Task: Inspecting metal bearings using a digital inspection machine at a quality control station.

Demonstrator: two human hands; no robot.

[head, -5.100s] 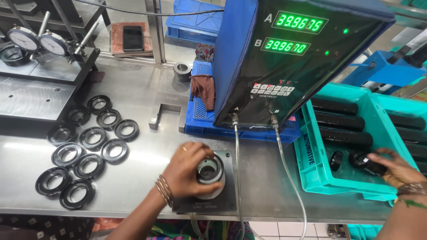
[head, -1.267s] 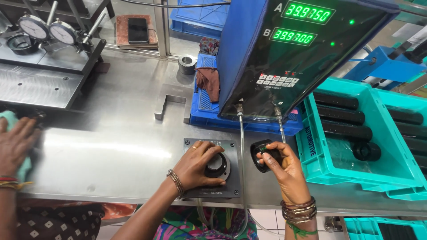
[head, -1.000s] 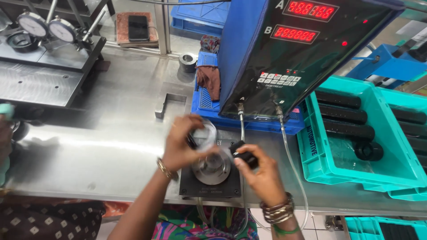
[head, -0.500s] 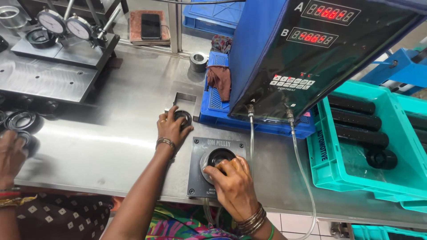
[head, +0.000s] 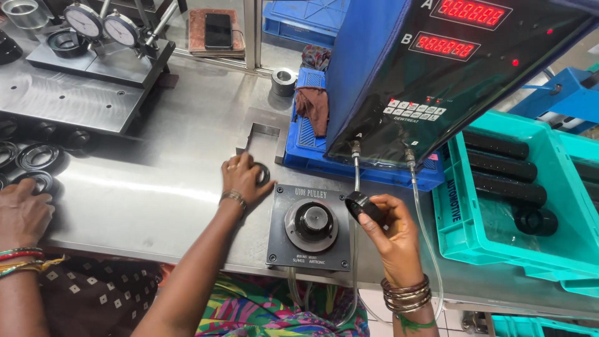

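My left hand [head: 240, 179] rests on the steel table [head: 156, 187], its fingers closed over a black ring [head: 263, 173] just left of the gauge fixture. That fixture [head: 310, 226] is a dark square plate with a round plug in its middle, and the plug is bare. My right hand [head: 392, 229] hovers right of the plate, pinching another black ring [head: 360, 206] tilted on edge. Two clear hoses [head: 355, 187] run from the fixture up to a blue readout box [head: 449, 68] showing red digits.
Another person's hand [head: 22, 212] lies at the left edge beside several black rings [head: 37, 156]. A dial-gauge stand [head: 103, 43] sits at the back left. Teal crates [head: 518, 187] with black parts stand on the right. A blue tray [head: 312, 137] carries a rag.
My right hand has lifted off the fixture's plug and moved right with a black ring. My left hand stays over the ring on the table. The readout went from green to red.
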